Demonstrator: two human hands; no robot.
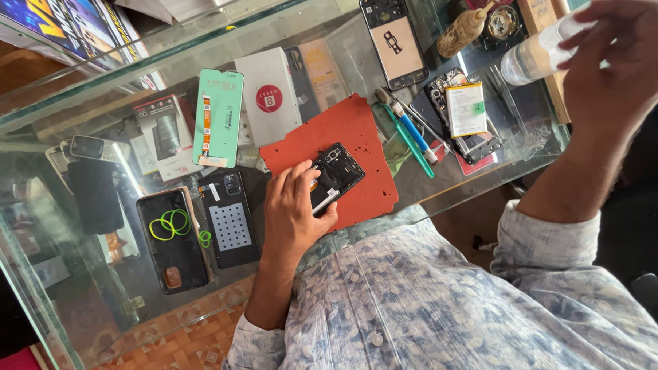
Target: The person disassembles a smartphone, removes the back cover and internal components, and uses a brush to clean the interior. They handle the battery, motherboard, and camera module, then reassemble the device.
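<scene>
Here, the left hand (293, 208) lies over a black, opened phone with its back cover off (336, 176), fingers curled around its near edge and pinning it to a red, ragged-edged rubber work mat (356, 133) on the glass countertop (280, 33). The right hand (616, 58) is raised well apart from the mat, fingers closed around a small clear plastic bottle (536, 54) held tilted, nozzle end toward the counter.

Risks, as judged:
- Liquid from the tilted bottle could drip onto the loose yellow-labelled battery on a bare phone frame (465, 111) below it.
- The phone sits near the mat's front edge; a slip of the one-handed hold could slide it off.
- The blue-handled screwdrivers (415, 134) lie just beside the mat and could be knocked by the wrist.
</scene>
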